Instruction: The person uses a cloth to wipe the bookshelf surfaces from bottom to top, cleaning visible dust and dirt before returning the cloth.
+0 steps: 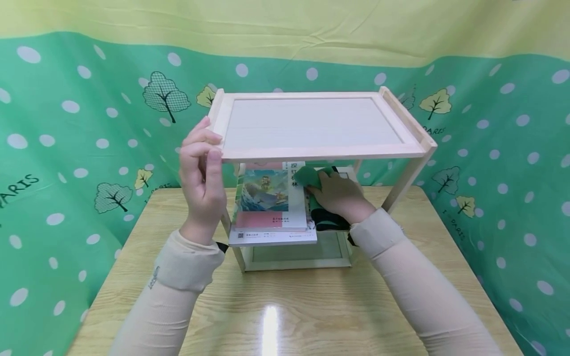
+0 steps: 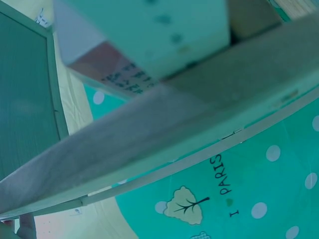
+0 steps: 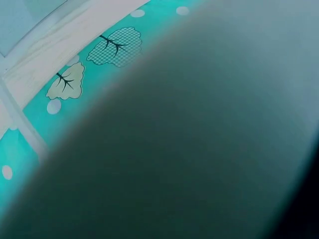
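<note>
Around, shelf top [image 1: 307, 123] above stacked books [image 1: 267, 193], dotted curtain [image 1: 276, 71] behind, table [image 1: 213, 316] beneath

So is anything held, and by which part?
Left hand grips the top shelf by its left edge; right hand touches the green item, grip unclear.

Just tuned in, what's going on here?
A person is working at a wooden rack on a table. The left hand grips the left edge of its top. The right hand reaches in below and holds a green-and-black item; I can't tell what it is. It sits beside stacked books on the middle level.
</note>
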Motion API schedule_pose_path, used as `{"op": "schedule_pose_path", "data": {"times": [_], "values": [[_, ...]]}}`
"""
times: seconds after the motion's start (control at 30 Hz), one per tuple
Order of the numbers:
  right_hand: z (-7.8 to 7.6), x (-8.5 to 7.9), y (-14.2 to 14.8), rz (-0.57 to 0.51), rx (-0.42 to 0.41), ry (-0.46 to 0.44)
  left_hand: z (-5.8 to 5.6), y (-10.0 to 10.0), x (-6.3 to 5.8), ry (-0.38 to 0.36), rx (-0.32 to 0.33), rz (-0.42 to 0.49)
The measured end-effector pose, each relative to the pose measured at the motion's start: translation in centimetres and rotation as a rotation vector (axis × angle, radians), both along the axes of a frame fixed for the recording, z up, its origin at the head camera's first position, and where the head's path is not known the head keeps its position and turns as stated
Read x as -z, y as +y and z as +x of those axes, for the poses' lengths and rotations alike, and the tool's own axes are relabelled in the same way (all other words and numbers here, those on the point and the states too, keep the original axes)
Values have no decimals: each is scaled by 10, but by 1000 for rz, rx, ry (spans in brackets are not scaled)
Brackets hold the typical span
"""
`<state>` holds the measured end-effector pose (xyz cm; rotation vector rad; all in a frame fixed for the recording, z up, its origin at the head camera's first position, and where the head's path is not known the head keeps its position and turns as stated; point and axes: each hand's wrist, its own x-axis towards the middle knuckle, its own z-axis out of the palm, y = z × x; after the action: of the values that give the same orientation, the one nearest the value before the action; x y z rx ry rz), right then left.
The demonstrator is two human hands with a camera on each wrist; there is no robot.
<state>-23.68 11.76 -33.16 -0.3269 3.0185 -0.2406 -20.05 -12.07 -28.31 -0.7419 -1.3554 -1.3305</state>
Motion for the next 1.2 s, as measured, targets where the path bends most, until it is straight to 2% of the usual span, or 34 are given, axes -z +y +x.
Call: {"op": "schedule_pose_path", "data": {"times": [0.23, 0.4, 0.47, 0.63, 0.7, 0.9, 1.2], "values": [[6, 4, 2, 13, -20, 49, -2, -1, 0, 22, -1, -5], [14, 8, 4, 38, -47, 139, -4, -1, 0, 42, 3, -7], [19, 9, 4, 56, -65, 213, -4, -1, 1, 45, 4, -9], [33, 17, 6, 106, -150, 529, -4, -2, 1, 38, -4, -17], [37, 20, 6, 106, -155, 606, -4, -2, 2, 37, -6, -17], [45, 22, 7, 54, -113, 616, -4, -2, 1, 44, -13, -13], [54, 26, 13, 37, -71, 731, -3, -2, 2, 43, -15, -18]]}}
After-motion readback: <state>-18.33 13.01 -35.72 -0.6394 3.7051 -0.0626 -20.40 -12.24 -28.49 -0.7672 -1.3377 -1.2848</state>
